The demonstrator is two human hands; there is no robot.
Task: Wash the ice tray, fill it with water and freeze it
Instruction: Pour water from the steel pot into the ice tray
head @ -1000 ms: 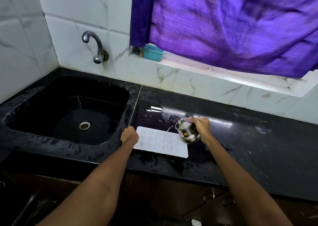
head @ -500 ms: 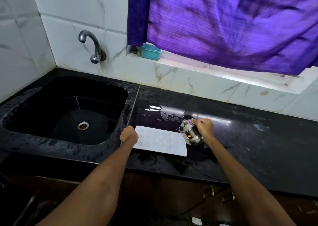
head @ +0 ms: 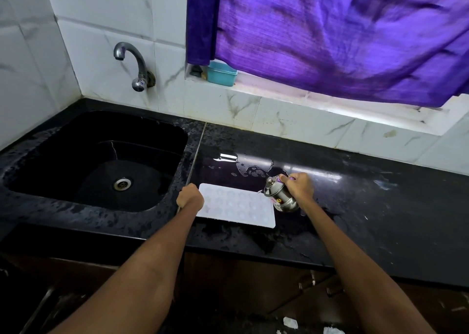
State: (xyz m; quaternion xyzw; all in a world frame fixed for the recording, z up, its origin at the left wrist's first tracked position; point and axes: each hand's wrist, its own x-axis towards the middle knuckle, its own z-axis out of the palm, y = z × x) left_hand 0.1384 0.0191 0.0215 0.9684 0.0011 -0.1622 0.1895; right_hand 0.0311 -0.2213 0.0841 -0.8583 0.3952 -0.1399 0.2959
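A white ice tray lies flat on the wet black counter, just right of the sink. My left hand is closed on the tray's left edge. At the tray's far right corner my right hand grips a small steel pot with a lid and a sticker. The pot leans toward the tray, its spout at the tray's edge. I cannot tell whether water is running from it.
A black sink with a drain lies at the left, a wall tap above it. A teal box sits on the sill under a purple curtain. Puddles lie behind the tray.
My right hand has moved the steel pot from over the tray's right end to just beyond its corner and tipped it less steeply. My left hand stays on the tray.
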